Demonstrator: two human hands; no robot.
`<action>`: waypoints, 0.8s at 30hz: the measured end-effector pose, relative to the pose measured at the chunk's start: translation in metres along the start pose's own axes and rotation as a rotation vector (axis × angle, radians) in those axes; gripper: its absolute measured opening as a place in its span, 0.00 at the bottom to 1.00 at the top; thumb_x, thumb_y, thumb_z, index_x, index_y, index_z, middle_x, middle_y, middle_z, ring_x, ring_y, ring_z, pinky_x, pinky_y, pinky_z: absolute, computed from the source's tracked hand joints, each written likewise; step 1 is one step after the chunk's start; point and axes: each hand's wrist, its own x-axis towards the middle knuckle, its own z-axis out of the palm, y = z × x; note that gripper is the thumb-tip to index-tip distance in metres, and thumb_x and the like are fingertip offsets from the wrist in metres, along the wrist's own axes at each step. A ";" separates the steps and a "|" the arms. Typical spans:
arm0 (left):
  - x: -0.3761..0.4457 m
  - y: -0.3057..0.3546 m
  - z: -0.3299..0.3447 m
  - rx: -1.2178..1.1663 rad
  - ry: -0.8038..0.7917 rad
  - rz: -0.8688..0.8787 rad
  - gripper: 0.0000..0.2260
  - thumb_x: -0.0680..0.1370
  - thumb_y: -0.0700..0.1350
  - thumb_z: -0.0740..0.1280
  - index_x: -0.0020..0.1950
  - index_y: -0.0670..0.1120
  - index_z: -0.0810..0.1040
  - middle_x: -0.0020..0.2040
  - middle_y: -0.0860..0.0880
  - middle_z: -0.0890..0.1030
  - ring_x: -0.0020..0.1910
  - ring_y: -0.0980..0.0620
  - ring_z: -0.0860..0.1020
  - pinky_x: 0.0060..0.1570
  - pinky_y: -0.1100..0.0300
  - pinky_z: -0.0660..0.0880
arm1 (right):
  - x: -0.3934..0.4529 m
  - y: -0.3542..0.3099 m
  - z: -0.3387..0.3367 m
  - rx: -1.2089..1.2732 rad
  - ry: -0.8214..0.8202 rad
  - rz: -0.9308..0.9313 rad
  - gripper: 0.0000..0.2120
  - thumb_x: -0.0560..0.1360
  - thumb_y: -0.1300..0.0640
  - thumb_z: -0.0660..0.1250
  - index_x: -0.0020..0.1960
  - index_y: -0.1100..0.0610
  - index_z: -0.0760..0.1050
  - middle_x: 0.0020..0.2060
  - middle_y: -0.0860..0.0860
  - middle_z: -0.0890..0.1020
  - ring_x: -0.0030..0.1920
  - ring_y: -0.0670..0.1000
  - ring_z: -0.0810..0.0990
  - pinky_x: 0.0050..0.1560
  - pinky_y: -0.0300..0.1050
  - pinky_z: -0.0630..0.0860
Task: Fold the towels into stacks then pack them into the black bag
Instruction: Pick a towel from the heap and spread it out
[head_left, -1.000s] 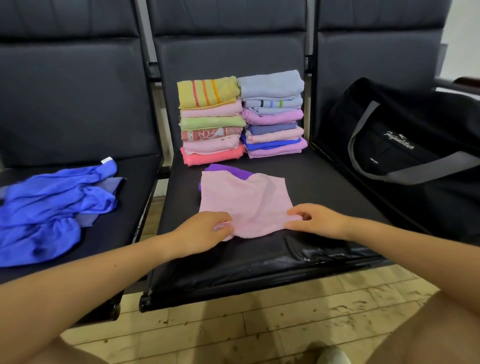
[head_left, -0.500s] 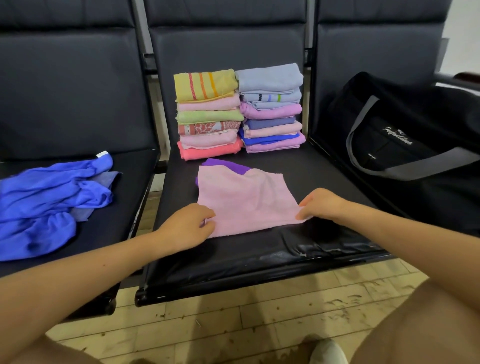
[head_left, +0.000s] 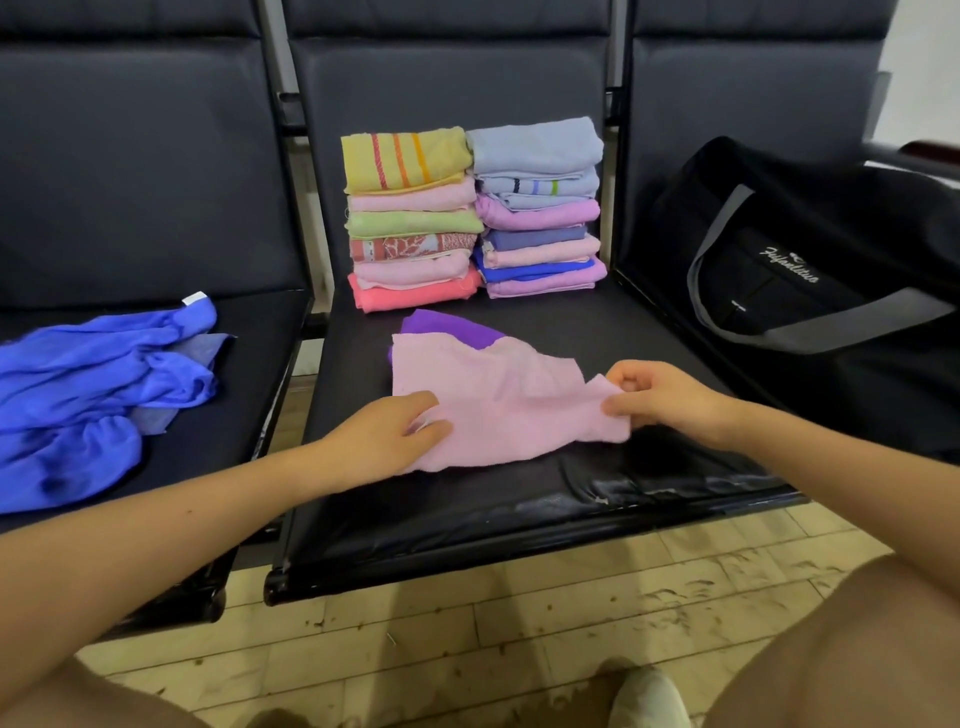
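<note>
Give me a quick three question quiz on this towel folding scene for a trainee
1. True or false: the black bag sits on the seat right of the folded stacks.
2. Which towel tops the left stack? A) yellow striped B) purple C) coral
3. Fill in: the right hand pinches a corner of the ____ towel.

Key: 1 true. 2 A, the yellow striped towel. 3 pink; the left hand grips its near edge too.

Both bare forearms reach forward from the near edge. The left hand lies palm down, fingers loosely curled. The right hand is raised slightly, thumb and fingers pinched together.
</note>
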 end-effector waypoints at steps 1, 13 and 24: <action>0.000 -0.002 -0.001 -0.006 -0.010 -0.008 0.07 0.80 0.51 0.62 0.43 0.53 0.69 0.36 0.55 0.73 0.37 0.57 0.72 0.36 0.66 0.65 | -0.001 -0.001 0.000 0.002 -0.043 0.026 0.07 0.72 0.65 0.71 0.41 0.58 0.73 0.36 0.54 0.75 0.35 0.48 0.76 0.38 0.41 0.75; 0.014 -0.006 -0.018 -0.166 -0.042 -0.024 0.09 0.79 0.43 0.63 0.38 0.49 0.75 0.36 0.56 0.77 0.38 0.57 0.74 0.42 0.63 0.70 | 0.012 -0.002 0.001 -0.119 -0.106 0.139 0.11 0.74 0.56 0.71 0.49 0.65 0.80 0.41 0.55 0.84 0.43 0.50 0.82 0.47 0.46 0.77; 0.071 -0.016 -0.025 -0.034 0.222 -0.102 0.17 0.81 0.45 0.59 0.32 0.44 0.67 0.33 0.48 0.71 0.34 0.50 0.69 0.35 0.56 0.64 | 0.064 0.002 -0.004 -0.028 0.253 0.032 0.06 0.76 0.60 0.66 0.42 0.61 0.75 0.36 0.51 0.78 0.35 0.47 0.76 0.36 0.39 0.71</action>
